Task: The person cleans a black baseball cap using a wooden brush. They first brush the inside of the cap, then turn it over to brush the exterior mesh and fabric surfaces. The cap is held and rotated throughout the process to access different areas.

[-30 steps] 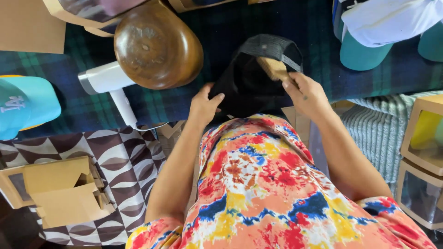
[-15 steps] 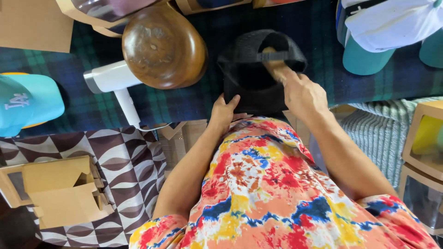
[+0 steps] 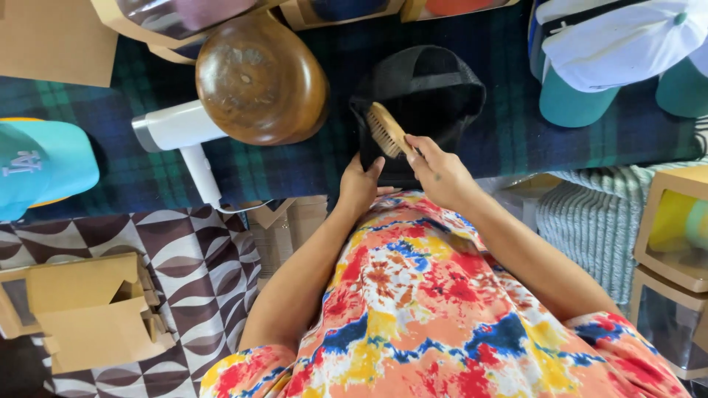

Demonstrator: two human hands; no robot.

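Since half a second ago my right hand has drawn the brush off the cap's back onto its near side, bristles facing left. That hand holds the brush handle firmly; my left hand pins the black cap by its near edge on the plaid cloth. I reckon a hard stroke could drag the soft cap from under that light hold, or knock the wooden block beside it.

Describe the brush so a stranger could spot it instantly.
Start at the dark plaid cloth covering the table, then find the black mesh-backed cap at its middle. The brush lies against that cap, held in the right hand: small, pale wood with bristles, the only light thing on the black cap.
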